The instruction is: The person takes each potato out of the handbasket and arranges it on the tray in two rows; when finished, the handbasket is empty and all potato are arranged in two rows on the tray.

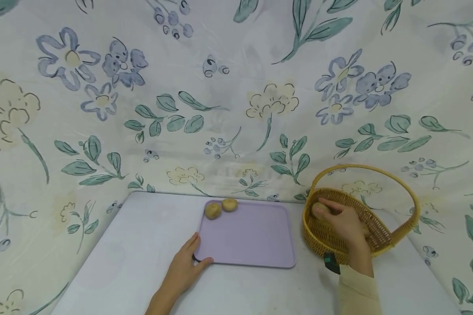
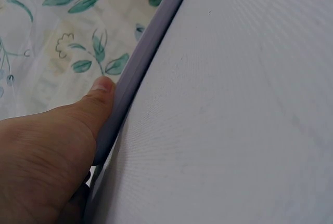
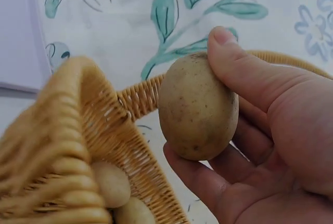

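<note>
My right hand [image 1: 344, 223] holds a potato [image 3: 199, 107] between thumb and fingers. In the head view, hand and potato are over the wicker basket [image 1: 313, 243]. More potatoes [image 3: 111, 185] lie inside the basket. My left hand [image 1: 183, 267] rests at the near left corner of a lilac tray [image 1: 248, 234]. Its fingers lie along the tray's left side and its thumb along the front edge; in the left wrist view, the thumb presses the rim and the other fingers are mostly hidden. Two potatoes, one left [image 1: 213, 211] and one right [image 1: 230, 204], sit in the tray's far left corner.
The white table [image 1: 150, 232] carries the tray in its middle and the basket on the right. An arched handle [image 1: 364, 167] rises over the basket. Cloth with a flower and leaf print [image 1: 236, 131] hangs behind the table and down its sides.
</note>
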`<state>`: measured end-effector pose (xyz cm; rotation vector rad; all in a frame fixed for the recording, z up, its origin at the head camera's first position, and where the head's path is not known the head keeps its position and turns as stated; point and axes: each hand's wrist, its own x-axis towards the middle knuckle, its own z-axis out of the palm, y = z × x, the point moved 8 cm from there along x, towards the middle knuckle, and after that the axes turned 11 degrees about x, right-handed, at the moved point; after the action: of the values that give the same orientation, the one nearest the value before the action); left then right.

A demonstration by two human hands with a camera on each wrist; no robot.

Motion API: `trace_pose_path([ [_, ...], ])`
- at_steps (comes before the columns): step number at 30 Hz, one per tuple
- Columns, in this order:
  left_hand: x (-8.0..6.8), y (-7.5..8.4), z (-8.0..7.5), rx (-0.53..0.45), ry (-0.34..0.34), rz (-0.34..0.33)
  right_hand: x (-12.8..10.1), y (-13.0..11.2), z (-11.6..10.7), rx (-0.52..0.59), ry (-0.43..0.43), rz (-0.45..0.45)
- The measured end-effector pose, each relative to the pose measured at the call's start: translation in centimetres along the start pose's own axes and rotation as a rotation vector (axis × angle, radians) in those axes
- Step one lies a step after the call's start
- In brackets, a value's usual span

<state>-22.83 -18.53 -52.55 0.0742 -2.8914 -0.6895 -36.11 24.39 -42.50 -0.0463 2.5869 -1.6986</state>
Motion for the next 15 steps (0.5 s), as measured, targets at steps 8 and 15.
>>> trace_pose_path([
  [8, -0.1, 0.0, 0.0, 0.004, 0.003, 0.003, -0.8, -1.1, 0.4, -0.006, 0.066, -0.06],
  [15, 0.0, 0.1, -0.1, 0.01, 0.011, 0.009, -1.1, -2.3, 1.2, 0.024, 0.059, -0.102],
])
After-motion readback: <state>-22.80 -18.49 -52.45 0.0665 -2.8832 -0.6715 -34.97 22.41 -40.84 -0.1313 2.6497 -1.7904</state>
